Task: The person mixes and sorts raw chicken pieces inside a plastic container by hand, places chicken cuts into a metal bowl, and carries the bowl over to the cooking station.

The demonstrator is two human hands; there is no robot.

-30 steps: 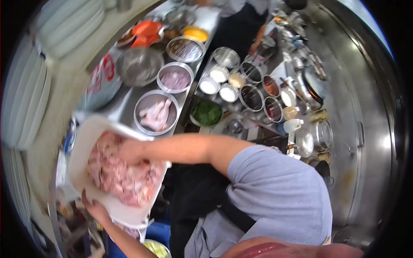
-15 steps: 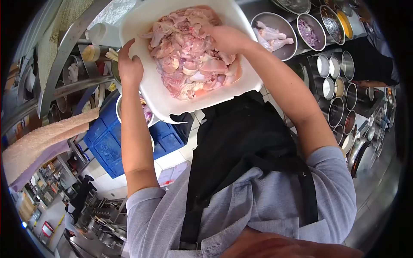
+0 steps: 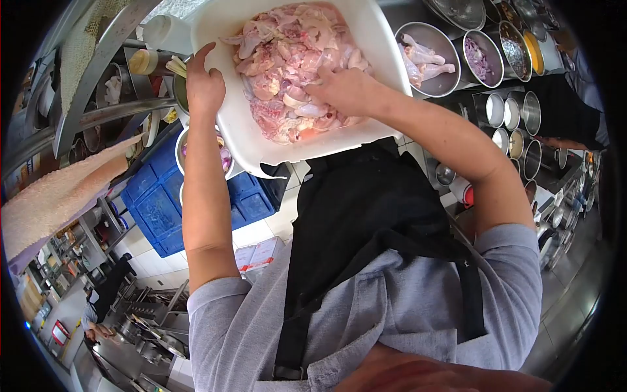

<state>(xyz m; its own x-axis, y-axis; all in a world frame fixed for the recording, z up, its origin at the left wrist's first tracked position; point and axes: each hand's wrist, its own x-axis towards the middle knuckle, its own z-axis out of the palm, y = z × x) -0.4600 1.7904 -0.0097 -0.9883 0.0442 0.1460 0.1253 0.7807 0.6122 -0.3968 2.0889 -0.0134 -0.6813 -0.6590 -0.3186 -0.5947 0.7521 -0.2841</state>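
A large white tub (image 3: 225, 134) holds a heap of raw chicken pieces (image 3: 281, 72). My left hand (image 3: 205, 81) rests against the tub's left rim, its fingers apart around the edge. On the right side of the heap lies my right hand (image 3: 343, 90), its fingertips down among the chicken pieces; what they hold, if anything, is hidden. Just right of the tub, a metal bowl (image 3: 450, 83) contains chicken legs (image 3: 424, 62). Beyond it is a bowl with chopped purple onion (image 3: 479, 59).
Blue crates (image 3: 153, 196) stand below at the left, near a bowl partly behind my left forearm. Round containers (image 3: 530, 112) line the counter at the right. Another person in dark clothing (image 3: 562, 104) is at the right; a further person (image 3: 108, 287) stands far off, lower left.
The view has swung from the counter to my torso and the tub. Since the last earlier frame, my right hand has moved lower over the chicken. My left hand stays at the rim.
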